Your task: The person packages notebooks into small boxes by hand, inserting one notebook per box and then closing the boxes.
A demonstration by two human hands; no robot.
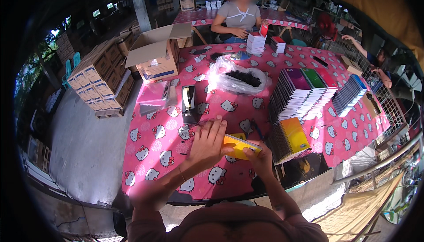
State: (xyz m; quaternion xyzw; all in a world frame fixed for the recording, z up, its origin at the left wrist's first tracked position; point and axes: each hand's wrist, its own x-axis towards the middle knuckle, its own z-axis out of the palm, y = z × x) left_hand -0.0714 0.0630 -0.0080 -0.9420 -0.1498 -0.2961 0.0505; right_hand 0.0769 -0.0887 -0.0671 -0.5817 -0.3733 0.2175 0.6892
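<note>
A small yellow spiral notebook point(242, 149) is held on edge, tilted, above the near part of the table. My right hand point(261, 157) pinches its right end, with the thumb on the yellow cover. At its left end, my left hand point(207, 139) has the thumb against the cover and long, straight fingers reaching past it. Part of another yellow piece shows just behind the notebook. Right of my hands stands a stack of yellow spiral notebooks point(295, 137). A black tape dispenser point(190, 105) sits beyond my left hand.
Stacks of purple, green and red notebooks point(304, 92) and a blue-topped stack point(350, 95) stand right. A plastic bag with black contents point(240, 76), pink plastic sheets point(152, 94) and an open carton point(159, 58) lie farther off. Across the table, a person point(242, 17) handles red-covered notebooks.
</note>
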